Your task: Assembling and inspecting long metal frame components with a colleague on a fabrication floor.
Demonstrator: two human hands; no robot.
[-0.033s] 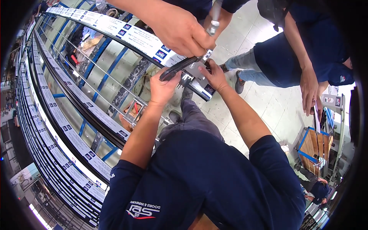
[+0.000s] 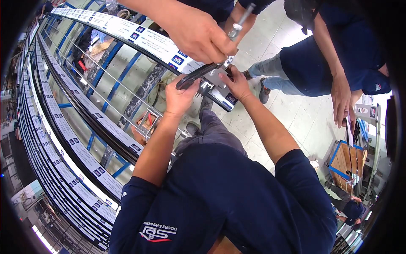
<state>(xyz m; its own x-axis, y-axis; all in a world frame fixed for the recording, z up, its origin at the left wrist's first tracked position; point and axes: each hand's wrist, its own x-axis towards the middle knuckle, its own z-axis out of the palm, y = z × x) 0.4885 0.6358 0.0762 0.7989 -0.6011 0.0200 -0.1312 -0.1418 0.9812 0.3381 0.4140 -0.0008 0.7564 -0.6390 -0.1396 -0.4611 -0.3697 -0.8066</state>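
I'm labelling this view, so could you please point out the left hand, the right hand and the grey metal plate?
Left hand (image 2: 180,98): head view, middle of the hand.
Right hand (image 2: 239,86): head view, middle of the hand.
Metal plate (image 2: 214,77): head view, bare upper face.

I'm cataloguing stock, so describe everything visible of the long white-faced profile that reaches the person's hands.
The long white-faced profile runs from the upper left to an end beside the right hand, its curve probably lens bending. White film with dark-blue printed marks covers its face; a black edge shows along its near side. It looks rigid, though its material is unclear. A grey metal plate overlaps its face near that end. Whether that hand touches the profile itself cannot be told.
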